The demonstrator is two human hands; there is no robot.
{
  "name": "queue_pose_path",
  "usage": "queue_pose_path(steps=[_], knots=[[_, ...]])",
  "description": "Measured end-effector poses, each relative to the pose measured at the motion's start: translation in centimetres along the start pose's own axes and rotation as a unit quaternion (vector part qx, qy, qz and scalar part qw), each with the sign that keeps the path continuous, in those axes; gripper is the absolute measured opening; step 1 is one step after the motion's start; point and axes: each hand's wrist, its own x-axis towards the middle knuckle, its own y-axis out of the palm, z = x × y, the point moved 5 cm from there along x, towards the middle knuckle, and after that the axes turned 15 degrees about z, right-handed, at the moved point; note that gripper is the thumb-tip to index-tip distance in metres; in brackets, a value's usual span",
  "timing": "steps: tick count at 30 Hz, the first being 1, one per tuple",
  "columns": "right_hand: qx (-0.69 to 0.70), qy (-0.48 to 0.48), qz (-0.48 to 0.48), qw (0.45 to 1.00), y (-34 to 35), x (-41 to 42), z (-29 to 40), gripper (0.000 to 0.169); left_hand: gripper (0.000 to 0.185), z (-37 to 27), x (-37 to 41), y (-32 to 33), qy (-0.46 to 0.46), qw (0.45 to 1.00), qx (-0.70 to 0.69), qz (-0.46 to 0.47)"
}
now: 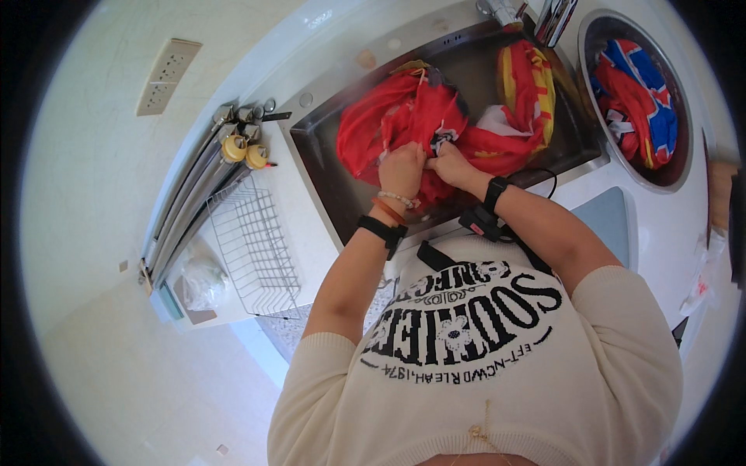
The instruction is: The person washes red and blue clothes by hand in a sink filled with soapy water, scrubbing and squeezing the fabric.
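Inside a rectangular sink [332, 201] lies a bunched red cloth [373, 128] with dark, white and yellow parts. My left hand [402, 169] is closed on its near side, with bracelets and a black band at the wrist. My right hand [456, 168] grips the same cloth just beside it, near a small black-and-white patch; the two hands nearly touch. To the right in the sink, a red and yellow cloth [533, 87] with a white part runs up towards the tap and meets the bunched one. Whether the two are one piece I cannot tell. My fingertips are partly hidden in the folds.
A metal basin [685, 151] at the right holds red and blue cloth [641, 99]. The tap [504, 13] stands at the sink's far edge. Left of the sink are a wire rack [250, 250], several long metal tubes [192, 186] and a plastic bag [204, 282]. A grey-blue board [606, 224] lies at right.
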Motion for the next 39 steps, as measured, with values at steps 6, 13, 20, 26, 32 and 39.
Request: queue_pose_path(steps=[6,13,20,26,32,39], knots=[[0.163,0.005,-0.026,0.986,0.2,0.8,-1.7,0.039,0.032,6.0,0.6,1.1,-0.133,0.882,-0.452,-0.02],[0.065,0.029,-0.021,0.997,-0.4,1.6,-1.4,0.039,0.034,0.7,0.5,-2.7,0.014,0.991,-0.116,-0.072],[-0.01,0.093,-0.056,0.994,-0.6,-0.4,2.5,0.018,0.038,0.5,0.6,-1.0,-0.028,0.997,-0.043,-0.052],[0.12,-0.017,-0.003,0.993,-0.8,1.4,0.5,0.016,0.041,-0.9,1.4,-3.1,-0.03,0.995,-0.071,-0.068],[0.057,-0.011,0.004,0.998,-0.8,1.3,1.5,0.018,0.039,0.7,1.9,-1.9,-0.066,0.991,-0.088,-0.07],[0.233,0.015,0.009,0.972,0.3,0.5,2.1,0.03,0.041,5.2,1.7,0.0,-0.172,0.965,-0.195,-0.022]])
